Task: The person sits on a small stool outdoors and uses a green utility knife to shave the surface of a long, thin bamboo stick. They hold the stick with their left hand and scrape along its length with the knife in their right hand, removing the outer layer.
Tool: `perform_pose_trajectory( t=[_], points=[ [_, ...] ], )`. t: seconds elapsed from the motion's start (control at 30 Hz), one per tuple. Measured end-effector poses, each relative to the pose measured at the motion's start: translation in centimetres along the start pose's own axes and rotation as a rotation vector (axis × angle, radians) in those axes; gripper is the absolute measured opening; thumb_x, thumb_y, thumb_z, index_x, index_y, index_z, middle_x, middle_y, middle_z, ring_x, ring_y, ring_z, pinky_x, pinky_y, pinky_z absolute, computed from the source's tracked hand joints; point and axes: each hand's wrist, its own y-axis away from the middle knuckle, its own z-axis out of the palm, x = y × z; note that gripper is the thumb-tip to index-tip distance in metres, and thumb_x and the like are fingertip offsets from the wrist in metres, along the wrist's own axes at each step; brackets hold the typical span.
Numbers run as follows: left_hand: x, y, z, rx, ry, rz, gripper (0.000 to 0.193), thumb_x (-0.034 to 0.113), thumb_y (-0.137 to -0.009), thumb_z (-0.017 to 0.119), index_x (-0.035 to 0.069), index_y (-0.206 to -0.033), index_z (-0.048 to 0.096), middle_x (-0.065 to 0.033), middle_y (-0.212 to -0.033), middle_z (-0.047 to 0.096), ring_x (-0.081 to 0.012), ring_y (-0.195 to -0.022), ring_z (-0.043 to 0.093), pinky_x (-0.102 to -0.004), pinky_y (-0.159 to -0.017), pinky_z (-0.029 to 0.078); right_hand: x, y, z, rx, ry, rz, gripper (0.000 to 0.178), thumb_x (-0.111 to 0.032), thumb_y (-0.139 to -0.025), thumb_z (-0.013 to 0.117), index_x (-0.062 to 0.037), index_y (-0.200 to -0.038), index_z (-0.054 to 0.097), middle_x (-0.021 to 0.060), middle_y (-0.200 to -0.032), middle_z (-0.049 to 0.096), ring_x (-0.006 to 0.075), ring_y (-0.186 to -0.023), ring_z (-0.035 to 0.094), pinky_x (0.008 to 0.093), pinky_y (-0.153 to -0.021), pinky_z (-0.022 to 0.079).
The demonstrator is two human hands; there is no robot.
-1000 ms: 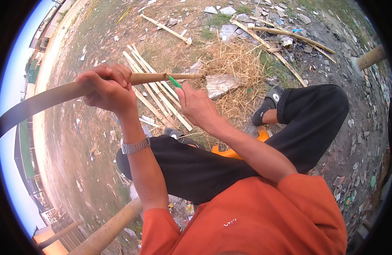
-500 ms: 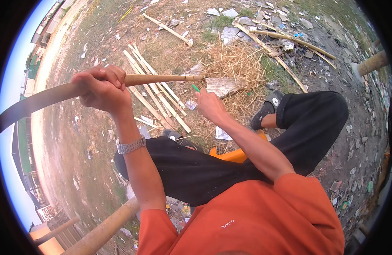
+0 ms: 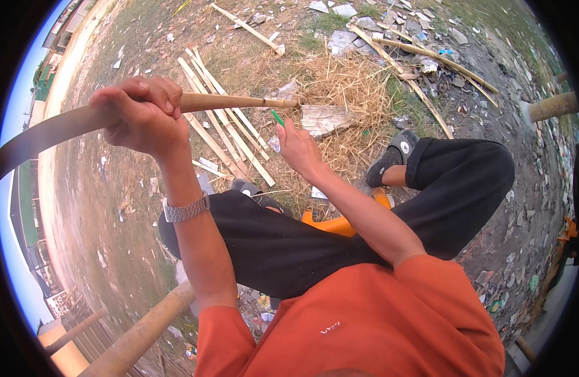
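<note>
My left hand [image 3: 143,116], raised at the left, is wrapped round a long bamboo pole [image 3: 233,102]. The pole bends in the picture from the left rim, and its thin far end lies at the edge of a flat pale wood block [image 3: 324,119]. Just below the thin part of the pole is my right hand [image 3: 300,151], closed on a slim green object [image 3: 277,118]. Only a short green length of it sticks out past the fingers, so its kind cannot be made out. Whether it touches the pole is unclear.
Split bamboo strips [image 3: 229,119] lie beyond my left knee. Dry straw [image 3: 358,88] surrounds the block. Longer bamboo pieces [image 3: 437,58] rest on rubble at the far right. An orange plastic seat [image 3: 330,224] shows between my legs. Thick bamboo posts [image 3: 145,330] stand at either side.
The whole view has shifted slightly, so most things sit a little higher and further left. My right hand and the green object have moved slightly left; both grips are unchanged.
</note>
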Motion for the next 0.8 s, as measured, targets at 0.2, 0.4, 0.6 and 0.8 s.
perform_pose_trajectory(
  t=[0.2, 0.4, 0.6, 0.8],
  points=[
    [0.7, 0.3, -0.1, -0.007, -0.002, -0.041, 0.054, 0.051, -0.093, 0.05, 0.007, -0.064, 0.043, -0.0012, -0.04, 0.035, -0.0115, -0.03, 0.036, -0.0247, -0.03, 0.027, -0.3, -0.3, 0.2, -0.009, -0.037, 0.003, 0.036, -0.034, -0.1, 0.033, -0.0009, -0.096, 0.047, 0.0282, -0.068, 0.06, 0.0488, -0.068, 0.06, 0.0566, -0.063, 0.047],
    [0.3, 0.2, -0.5, 0.052, -0.06, -0.049, 0.054, 0.054, -0.092, 0.048, 0.008, -0.064, 0.045, -0.0002, -0.04, 0.033, -0.0108, -0.03, 0.033, -0.0254, -0.032, 0.027, -0.7, -2.2, 0.0, 0.017, -0.017, -0.03, 0.036, -0.033, -0.1, 0.034, -0.0002, -0.096, 0.049, 0.0285, -0.071, 0.061, 0.0488, -0.07, 0.061, 0.057, -0.065, 0.048],
    [0.6, 0.7, -0.1, 0.03, -0.069, -0.039, 0.054, 0.054, -0.093, 0.046, 0.008, -0.064, 0.046, 0.0006, -0.04, 0.034, -0.0097, -0.03, 0.033, -0.0261, -0.032, 0.028, 3.8, -2.9, 0.6, -0.059, 0.102, 0.149, 0.036, -0.033, -0.099, 0.036, -0.0002, -0.102, 0.051, 0.0295, -0.081, 0.063, 0.0469, -0.08, 0.063, 0.0553, -0.071, 0.05],
    [0.5, 0.7, -0.1, 0.007, 0.022, -0.027, 0.051, 0.048, -0.094, 0.049, 0.006, -0.065, 0.042, -0.0012, -0.046, 0.039, -0.0099, -0.03, 0.038, -0.0238, -0.029, 0.028, 2.9, -2.8, 2.0, -0.054, 0.044, 0.102, 0.035, -0.035, -0.099, 0.038, -0.0016, -0.099, 0.048, 0.0268, -0.077, 0.064, 0.0471, -0.077, 0.063, 0.0531, -0.068, 0.05]
  ],
)
